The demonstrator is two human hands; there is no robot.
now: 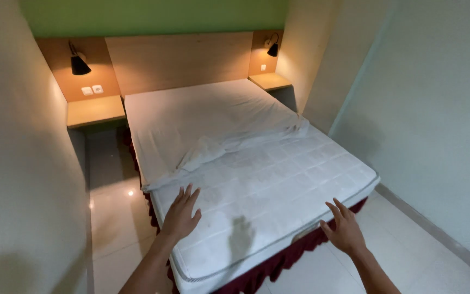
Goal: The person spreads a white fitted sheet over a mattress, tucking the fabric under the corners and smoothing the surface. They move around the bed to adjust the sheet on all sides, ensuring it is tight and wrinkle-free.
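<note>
The bare white quilted mattress [267, 185] lies under the spread fingers; it looks heavy and floppy, best gripped at its near edge. Left hand [181, 215] and right hand [345, 228] hover, holding nothing. The crumpled white sheet [202, 117] lies beyond the fingertips.

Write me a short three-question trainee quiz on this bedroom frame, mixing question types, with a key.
1. True or false: the crumpled white bed sheet covers the whole quilted white mattress.
2. Multiple choice: the left hand is (A) gripping the sheet, (B) open with spread fingers over the mattress's near corner, (C) resting on the glossy white floor tiles.
3. Fill in: a black wall lamp hangs above each light wooden bedside ____.

Key
1. False: the sheet covers only the head half; the foot half lies bare.
2. B. The right hand is likewise open, holding nothing, by the mattress's foot edge.
3. Shelf.
</note>
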